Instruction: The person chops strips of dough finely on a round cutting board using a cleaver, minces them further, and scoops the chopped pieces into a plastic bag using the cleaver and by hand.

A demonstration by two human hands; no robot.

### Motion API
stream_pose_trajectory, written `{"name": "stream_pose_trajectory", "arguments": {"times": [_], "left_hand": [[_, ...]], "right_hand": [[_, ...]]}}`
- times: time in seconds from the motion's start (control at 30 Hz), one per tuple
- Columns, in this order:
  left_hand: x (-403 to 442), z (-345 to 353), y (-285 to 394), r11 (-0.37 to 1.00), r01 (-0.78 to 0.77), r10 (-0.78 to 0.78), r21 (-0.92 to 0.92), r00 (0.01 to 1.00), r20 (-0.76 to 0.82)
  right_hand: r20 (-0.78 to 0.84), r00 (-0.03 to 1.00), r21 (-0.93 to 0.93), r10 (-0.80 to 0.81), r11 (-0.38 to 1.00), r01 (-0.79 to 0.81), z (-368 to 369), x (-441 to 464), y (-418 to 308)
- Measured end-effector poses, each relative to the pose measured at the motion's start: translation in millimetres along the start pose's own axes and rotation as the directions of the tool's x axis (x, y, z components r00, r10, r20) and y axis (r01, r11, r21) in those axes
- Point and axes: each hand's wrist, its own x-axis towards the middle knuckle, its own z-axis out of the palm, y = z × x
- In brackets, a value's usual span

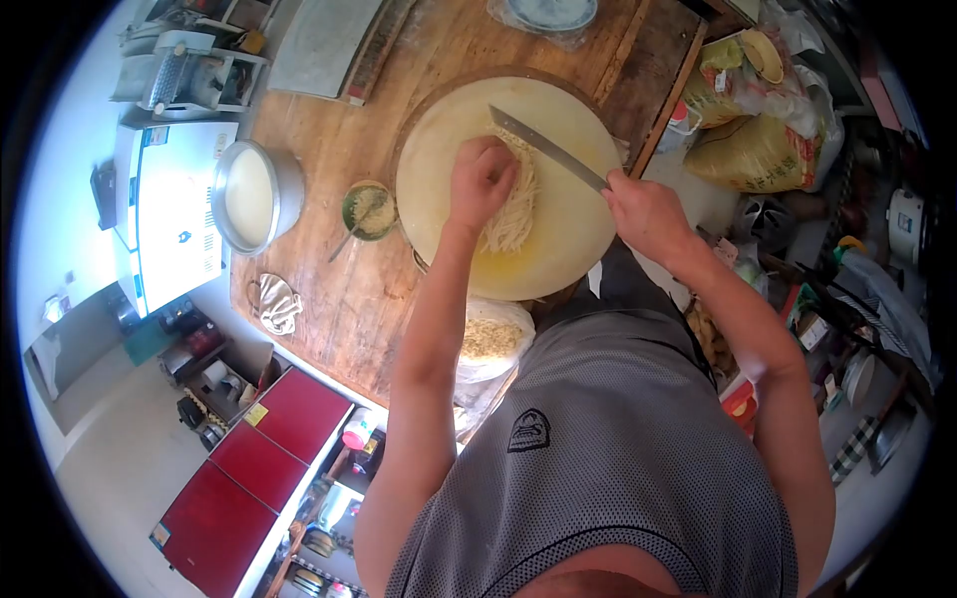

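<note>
A round pale cutting board (573, 239) lies on the wooden table. Long thin pale shreds (511, 224) are heaped on its middle. My left hand (483, 179) rests on the heap's upper left side, fingers curled; what lies under the fingertips is hidden. My right hand (638, 204) is wrapped round the handle of a wide knife (553, 151) at the board's right edge. The blade slants up and left across the board, its far end above my left hand and over the top of the shreds.
Left of the board are a green bowl (369, 212) with a spoon, a large metal pot (248, 196) of whitish content and a cloth (279, 304). A plastic bag (493, 339) of yellowish bits sits below the board. Sacks (753, 154) stand at the right.
</note>
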Motion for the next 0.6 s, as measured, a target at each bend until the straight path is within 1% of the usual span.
{"name": "stream_pose_trajectory", "arguments": {"times": [0.07,0.23,0.37,0.4,0.47,0.6], "left_hand": [[-3,3,-4,1.0,-0.004,0.004,0.013,1.0,0.019],[-1,5,-2,0.998,-0.025,0.026,0.054,1.0,-0.014],[0,5,-4,0.996,-0.04,0.04,0.074,0.999,-0.011],[0,5,-4,0.996,-0.032,0.033,0.083,0.999,-0.006],[0,4,-2,0.995,-0.028,0.029,0.097,1.0,0.0],[-1,6,0,0.994,-0.034,0.036,0.103,0.999,-0.014]], "right_hand": [[0.035,0.999,-0.024,-0.01,1.0,0.011,-4,1,-2],[0.123,0.992,-0.04,-0.014,0.999,0.019,-8,0,-3],[0.195,0.981,-0.013,0.001,1.0,0.002,15,25,-2],[0.195,0.981,-0.011,-0.001,1.0,0.003,23,34,-3],[0.113,0.991,-0.008,-0.074,0.997,0.076,35,50,-8],[0.122,0.99,-0.01,-0.064,0.998,0.066,31,48,-9]]}}
